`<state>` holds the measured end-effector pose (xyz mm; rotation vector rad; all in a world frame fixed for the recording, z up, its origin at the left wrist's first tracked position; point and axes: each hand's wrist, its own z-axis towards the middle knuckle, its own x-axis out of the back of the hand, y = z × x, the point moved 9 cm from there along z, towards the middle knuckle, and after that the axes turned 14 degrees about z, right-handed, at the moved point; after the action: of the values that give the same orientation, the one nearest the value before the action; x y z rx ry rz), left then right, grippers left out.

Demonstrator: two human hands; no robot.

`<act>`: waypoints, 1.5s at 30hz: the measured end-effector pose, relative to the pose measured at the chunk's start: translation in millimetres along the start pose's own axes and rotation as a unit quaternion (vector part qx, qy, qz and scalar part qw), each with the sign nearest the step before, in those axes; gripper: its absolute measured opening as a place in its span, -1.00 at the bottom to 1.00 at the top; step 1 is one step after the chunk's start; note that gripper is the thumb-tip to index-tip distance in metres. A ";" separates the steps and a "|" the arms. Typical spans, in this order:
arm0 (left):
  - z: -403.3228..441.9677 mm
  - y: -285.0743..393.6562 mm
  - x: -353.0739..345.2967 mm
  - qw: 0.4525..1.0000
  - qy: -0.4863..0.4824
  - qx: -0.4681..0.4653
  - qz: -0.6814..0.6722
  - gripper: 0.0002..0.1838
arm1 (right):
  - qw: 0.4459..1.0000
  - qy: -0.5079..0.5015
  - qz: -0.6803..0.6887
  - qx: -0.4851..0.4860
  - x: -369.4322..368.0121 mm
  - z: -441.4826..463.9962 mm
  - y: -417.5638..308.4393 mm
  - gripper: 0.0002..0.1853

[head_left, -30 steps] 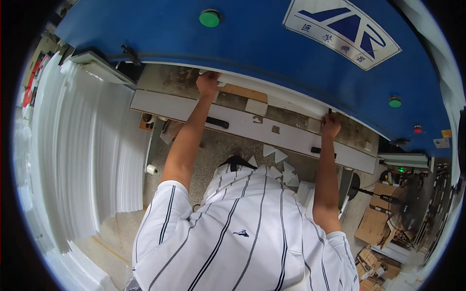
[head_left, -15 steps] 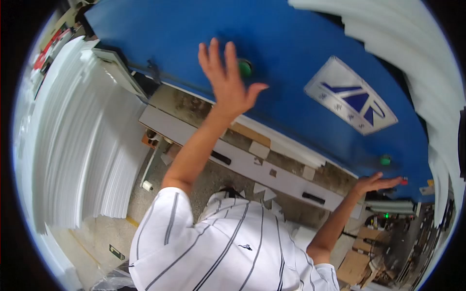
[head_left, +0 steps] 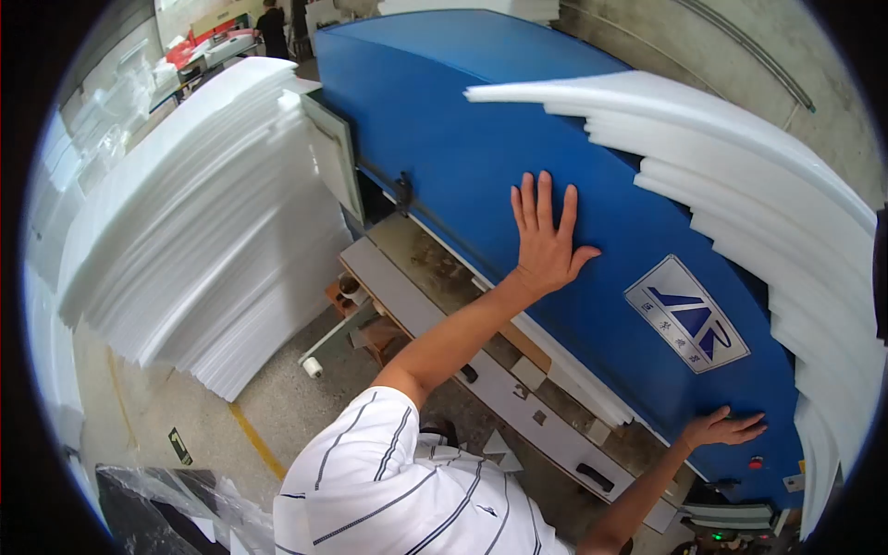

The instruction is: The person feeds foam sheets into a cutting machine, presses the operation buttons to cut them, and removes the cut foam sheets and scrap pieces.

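Note:
Fingers spread, my left hand (head_left: 546, 242) lies against the front of the blue machine (head_left: 444, 120) and holds nothing. My right hand (head_left: 720, 429) is lower on the same blue front, its fingers apart and empty, just above a red button (head_left: 756, 462). Between the hands is a white logo plate (head_left: 687, 314). The green buttons are not visible, and my hands may cover them. Under the blue front, white sheets (head_left: 583, 388) stick out over the work ledge, beside a brown strip (head_left: 524, 346).
Tall stacks of white foam sheets (head_left: 203, 222) stand at the left. More white sheets (head_left: 740, 185) lie on top of the machine. A light rail with black handles (head_left: 595, 477) runs along its front. Clear plastic (head_left: 185, 509) is at the lower left. A person (head_left: 273, 32) stands far back.
Both hands have left the ledge under the machine and come up onto its blue front, fingers spread. The view has turned, showing more of the left stack and the machine's top.

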<state>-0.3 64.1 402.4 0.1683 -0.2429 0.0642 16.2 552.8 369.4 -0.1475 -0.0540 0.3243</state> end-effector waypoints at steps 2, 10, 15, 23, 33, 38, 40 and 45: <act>-1.6 0.9 6.6 1.000 -0.030 -0.006 0.005 -0.05 | 1.000 -0.020 0.013 0.000 6.5 0.6 -3.6 -0.17; -181.0 -13.0 44.5 0.953 -0.300 0.033 0.027 -0.19 | 0.947 -0.230 0.109 -0.196 56.9 -159.5 42.1 -0.22; -321.7 -27.0 73.2 0.870 -0.477 -0.027 0.119 -0.17 | 0.877 -0.445 -0.082 -0.160 121.8 -286.7 46.8 -0.28; -301.9 -16.9 81.6 0.848 -0.494 -0.108 0.162 -0.15 | 0.886 -0.439 -0.018 -0.147 158.0 -259.6 12.6 -0.27; -310.5 -11.2 62.6 0.847 -0.489 -0.142 0.151 0.04 | 0.818 -0.509 -0.009 -0.268 173.5 -241.8 34.5 -0.30; -306.3 -14.0 62.3 0.810 -0.552 -0.103 0.169 0.08 | 0.797 -0.530 -0.001 -0.291 174.4 -235.3 33.7 -0.33; -303.2 -14.5 60.1 0.808 -0.557 -0.097 0.163 0.09 | 0.793 -0.537 -0.005 -0.286 172.4 -235.2 33.4 -0.34; -298.9 -14.6 60.0 0.804 -0.563 -0.096 0.167 0.10 | 0.782 -0.546 0.006 -0.300 171.9 -229.2 33.7 -0.31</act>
<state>128.9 104.2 128.9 -0.0653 -1.4782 0.2911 185.9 608.5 142.9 -0.5829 -1.3326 0.3613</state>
